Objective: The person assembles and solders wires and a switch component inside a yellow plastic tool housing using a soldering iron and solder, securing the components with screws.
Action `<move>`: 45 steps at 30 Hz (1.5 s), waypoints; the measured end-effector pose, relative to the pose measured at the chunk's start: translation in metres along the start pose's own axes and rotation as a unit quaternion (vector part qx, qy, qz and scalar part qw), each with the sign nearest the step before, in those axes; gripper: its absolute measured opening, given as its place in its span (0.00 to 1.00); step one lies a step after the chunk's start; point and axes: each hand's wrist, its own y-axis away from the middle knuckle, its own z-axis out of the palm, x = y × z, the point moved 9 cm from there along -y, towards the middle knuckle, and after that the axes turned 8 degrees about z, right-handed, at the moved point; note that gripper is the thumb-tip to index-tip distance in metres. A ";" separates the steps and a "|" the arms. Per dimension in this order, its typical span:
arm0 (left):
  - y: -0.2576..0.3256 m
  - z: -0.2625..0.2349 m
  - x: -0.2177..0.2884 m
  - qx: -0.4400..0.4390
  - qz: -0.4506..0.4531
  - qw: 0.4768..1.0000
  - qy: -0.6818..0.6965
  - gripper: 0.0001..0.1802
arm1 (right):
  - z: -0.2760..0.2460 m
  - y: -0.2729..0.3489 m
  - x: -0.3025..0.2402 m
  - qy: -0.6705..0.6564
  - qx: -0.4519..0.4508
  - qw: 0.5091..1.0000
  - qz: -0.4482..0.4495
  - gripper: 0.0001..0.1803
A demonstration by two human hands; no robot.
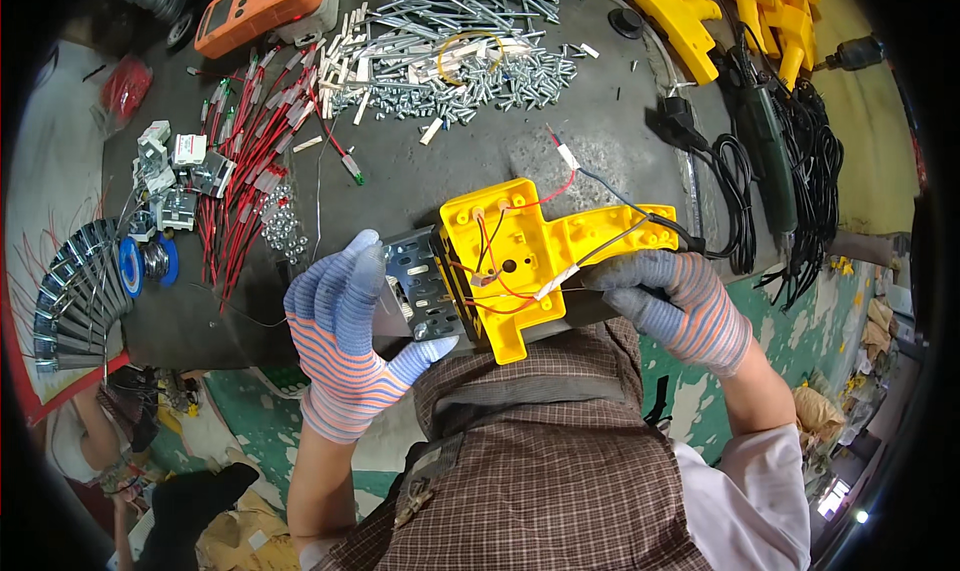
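Observation:
A yellow plastic tool housing half [520, 256] lies open side up in front of me, its handle pointing right. Red and dark wires with white sleeves run across it, and a black cable [690, 239] leaves the handle's end. A perforated metal plate [415, 281] adjoins its left end. My left hand [345, 336], in a striped knit glove, grips that plate with the thumb at its near edge and the fingers at its left side. My right hand [680, 306], gloved alike, is closed at the near side of the handle; its fingertips are partly hidden.
Beyond the housing are piles of screws [480, 81] and red wires [250, 161]. White switch-like blocks [185, 171], a blue wire spool [150, 261] and an orange meter [262, 11] stand left. Black cords [810, 161] and yellow housings [770, 11] fill the right. Another person's arm [95, 426] shows lower left.

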 end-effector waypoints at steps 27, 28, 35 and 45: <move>-0.017 0.030 0.024 0.051 0.019 0.989 0.136 0.34 | 0.025 -0.008 0.028 0.092 0.095 0.990 -0.051 0.20; -0.016 0.032 0.023 0.037 0.014 0.989 0.143 0.27 | 0.027 -0.006 0.018 0.115 0.130 0.979 -0.107 0.19; -0.027 0.029 0.034 0.025 0.077 0.991 0.110 0.15 | 0.040 0.000 -0.042 0.224 0.108 0.962 -0.113 0.20; -0.032 0.032 0.034 0.011 0.028 0.998 0.057 0.14 | 0.042 0.000 -0.035 0.196 0.098 0.974 -0.059 0.19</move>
